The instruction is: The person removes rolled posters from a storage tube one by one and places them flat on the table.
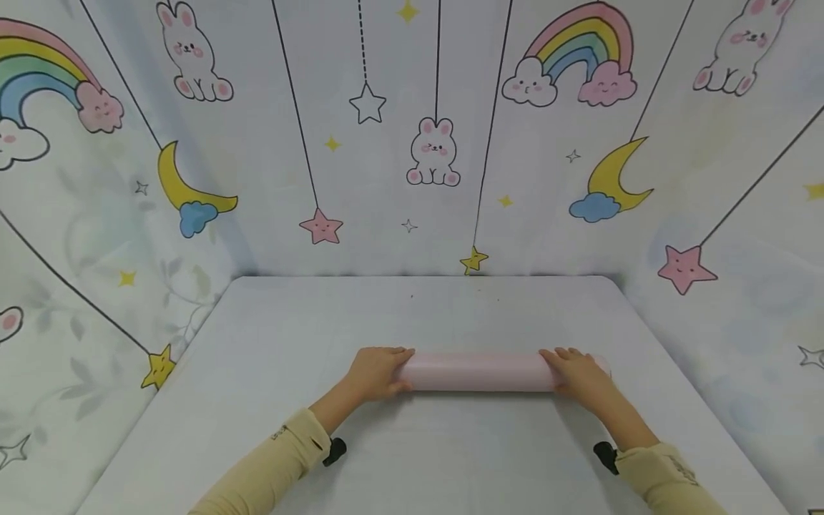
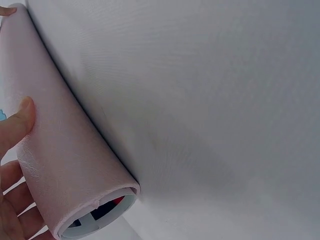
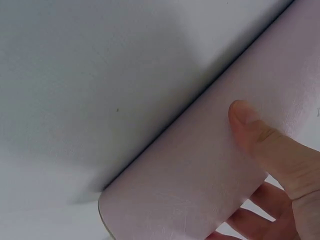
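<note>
This looks like a small staged booth dressed as a child's room rather than a lived-in home. A pale grey, smooth-surfaced table with rounded corners (image 1: 270, 336) fills the lower half of the head view, and printed fabric backdrop walls (image 1: 386, 236) close it in at nine, twelve and three o'clock. The print is nursery art: pastel rainbows resting on smiling clouds (image 1: 569, 57) at one o'clock, a pink-eared white bunny hanging from a black line (image 1: 433, 152) at twelve, a yellow crescent moon with a blue cloud (image 1: 187, 193) at ten, and pink smiling stars (image 1: 320, 227). The walls meet the tabletop directly, without furniture or windows showing.
</note>
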